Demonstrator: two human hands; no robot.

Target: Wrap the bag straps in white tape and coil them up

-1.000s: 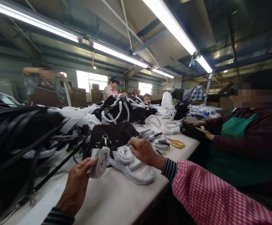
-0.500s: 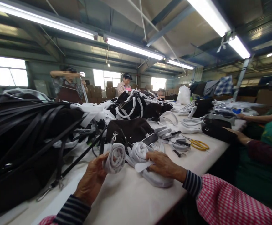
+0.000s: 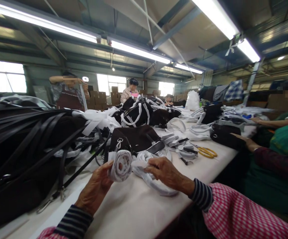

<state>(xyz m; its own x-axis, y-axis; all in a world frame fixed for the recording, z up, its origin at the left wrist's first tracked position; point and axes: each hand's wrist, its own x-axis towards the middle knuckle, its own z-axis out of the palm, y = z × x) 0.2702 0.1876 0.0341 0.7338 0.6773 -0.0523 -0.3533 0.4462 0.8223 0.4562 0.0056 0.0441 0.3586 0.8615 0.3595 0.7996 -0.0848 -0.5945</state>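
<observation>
My left hand (image 3: 97, 186) grips a rolled strap wrapped in white paper (image 3: 122, 166), its spiral end facing me. Thumb and fingers of my right hand (image 3: 165, 172) pinch a piece of white wrapping (image 3: 139, 167), just right of that roll. Beneath my right hand a wrapped strap coil (image 3: 158, 188) lies on the pale table (image 3: 134, 212). Directly behind both hands sits a black bag (image 3: 136, 137) with a metal clip at its left.
Black bags and dark straps (image 3: 29, 142) are piled at the left. More wrapped bags (image 3: 139, 113) stand farther back. Yellow-handled scissors (image 3: 207, 152) lie right of the small coils (image 3: 187, 151). At the right, a co-worker's hand (image 3: 249, 143) touches a black bag (image 3: 224, 136).
My right hand has shifted slightly left and up, and the white wrapping in its fingers now reaches close to the roll. My left hand keeps its hold on the roll.
</observation>
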